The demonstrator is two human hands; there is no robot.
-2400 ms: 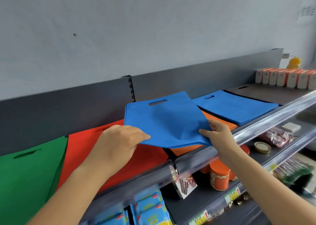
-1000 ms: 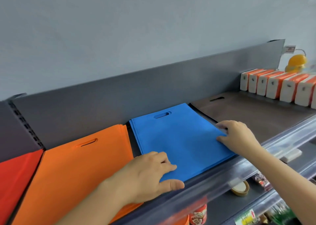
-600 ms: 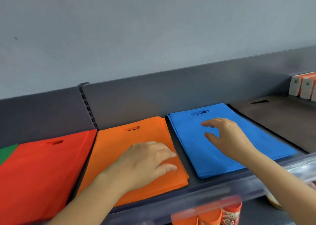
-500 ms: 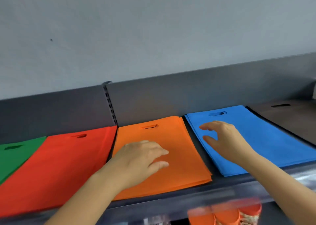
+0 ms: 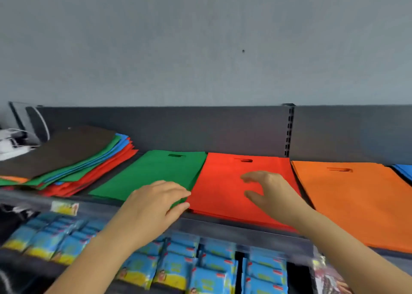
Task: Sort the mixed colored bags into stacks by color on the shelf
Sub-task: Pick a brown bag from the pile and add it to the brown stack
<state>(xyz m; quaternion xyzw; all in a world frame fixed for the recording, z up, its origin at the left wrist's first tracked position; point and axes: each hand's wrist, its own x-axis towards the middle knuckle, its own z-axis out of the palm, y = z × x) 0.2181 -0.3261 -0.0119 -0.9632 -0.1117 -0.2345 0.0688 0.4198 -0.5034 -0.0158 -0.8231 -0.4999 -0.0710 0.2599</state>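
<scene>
A mixed pile of bags (image 5: 73,159) lies at the shelf's far left, a dark brown bag on top with green, blue and red edges fanned out beneath. To its right lie sorted stacks: green (image 5: 153,173), red (image 5: 225,188), orange (image 5: 356,200), and a sliver of blue (image 5: 404,171) at the right edge. My left hand (image 5: 153,204) hovers over the green stack's front corner, fingers relaxed and holding nothing. Over the red stack, my right hand (image 5: 269,193) is spread and empty.
The grey shelf (image 5: 245,229) has a dark back panel and a slotted upright (image 5: 288,130). Several blue snack packets (image 5: 200,269) hang below the front rail. White cables and a device (image 5: 13,142) sit at the far left.
The blue bag was laid on the blue stack and both hands let go. The view and both hands have swept left, from the orange and blue stacks to the green and red stacks.
</scene>
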